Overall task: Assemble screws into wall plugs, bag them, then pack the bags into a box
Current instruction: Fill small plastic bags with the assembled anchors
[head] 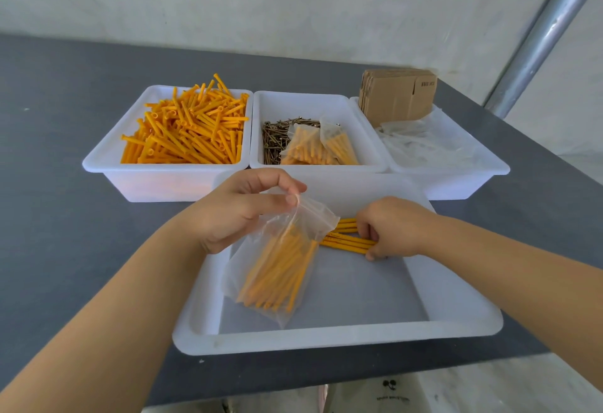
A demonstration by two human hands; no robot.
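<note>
Your left hand (243,207) pinches the bag (280,262) by its mouth, frame centre, over the tray (326,337). Right hand (391,228) grips loose plugs (346,239) just beside it. Film's thin, slippery & floppy; hold the rim.

Dark grey flat tabletop (65,125) is carrying four white plastic trays. Three are sitting touching in a back row: left (107,164), middle (257,138), right (489,168). A larger shallow tray (326,337) is lying just in front.
</note>
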